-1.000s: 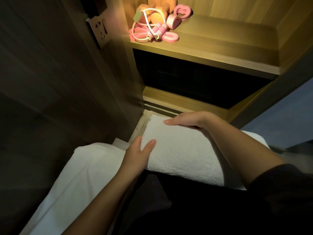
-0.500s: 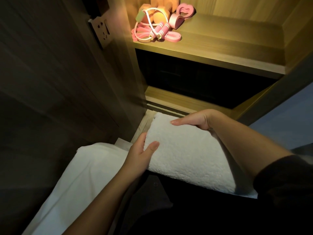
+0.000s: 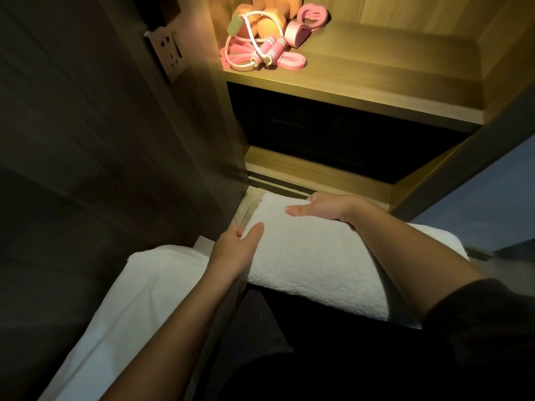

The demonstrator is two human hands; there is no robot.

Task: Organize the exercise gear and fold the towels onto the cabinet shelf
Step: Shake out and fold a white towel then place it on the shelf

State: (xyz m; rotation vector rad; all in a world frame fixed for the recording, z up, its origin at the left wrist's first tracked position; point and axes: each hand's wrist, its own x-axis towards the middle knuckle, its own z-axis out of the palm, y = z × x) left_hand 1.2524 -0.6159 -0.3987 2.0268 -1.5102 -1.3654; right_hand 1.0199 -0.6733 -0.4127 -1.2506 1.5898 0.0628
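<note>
A folded white terry towel (image 3: 312, 256) lies across my lap in front of the cabinet. My left hand (image 3: 236, 250) holds its left edge, thumb on top and fingers tucked under. My right hand (image 3: 321, 208) grips the far edge, thumb lying on top, fingers hidden behind the fold. On the lit wooden shelf (image 3: 376, 82) above, at the left end, sits pink exercise gear: a skipping rope (image 3: 260, 53), a flat resistance band (image 3: 292, 62), a pink loop grip (image 3: 307, 23) and orange pieces (image 3: 269, 27) behind them.
A smooth white cloth (image 3: 139, 290) spreads at lower left beside my left arm. A dark compartment (image 3: 333, 134) opens under the lit shelf, with a lower wooden ledge (image 3: 312, 172) in front. A wall socket (image 3: 168, 53) sits on the dark panel to the left.
Both hands have closed on the towel's edges. The left thumb slid along the left edge; the right hand shifted slightly right along the far edge.
</note>
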